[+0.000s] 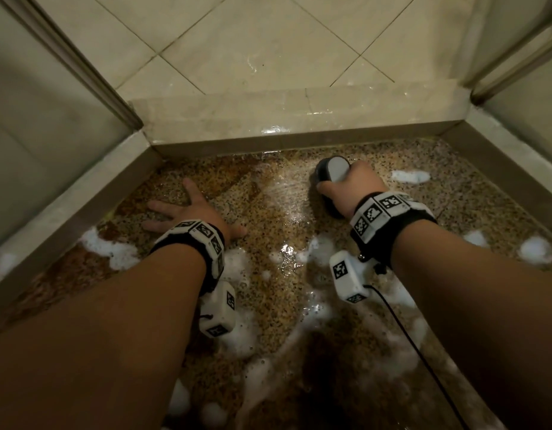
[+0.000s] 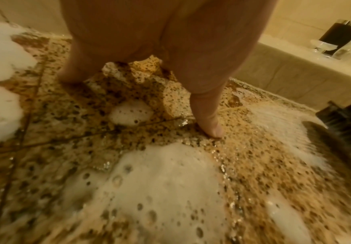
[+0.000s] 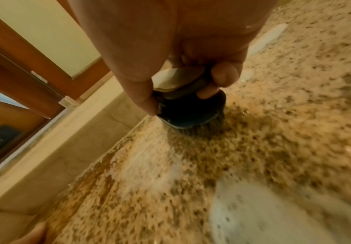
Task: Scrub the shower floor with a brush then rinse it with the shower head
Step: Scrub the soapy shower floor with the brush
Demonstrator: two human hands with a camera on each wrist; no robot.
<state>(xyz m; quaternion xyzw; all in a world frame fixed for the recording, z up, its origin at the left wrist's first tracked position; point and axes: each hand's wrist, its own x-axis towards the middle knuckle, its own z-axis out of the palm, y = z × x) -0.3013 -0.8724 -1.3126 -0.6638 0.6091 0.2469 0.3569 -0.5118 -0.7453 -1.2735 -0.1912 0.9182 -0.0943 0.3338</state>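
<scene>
Wet floor (image 1: 268,212), suds | right hand (image 1: 352,187) grips brush (image 1: 332,169) at 1 o'clock | left hand (image 1: 188,209) spread flat at 10 | risk: bracing palm slips on soap

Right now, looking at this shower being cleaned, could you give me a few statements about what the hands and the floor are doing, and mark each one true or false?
1. The right hand grips the brush. True.
2. The left hand holds a shower head. False: it lies flat on the speckled floor, fingers spread, holding nothing.
3. Patches of white foam lie on the floor. True.
4. The brush is lifted well clear of the floor. False: in the right wrist view its bristles press on the stone.
5. The floor is dry. False: it glistens with water.
</scene>
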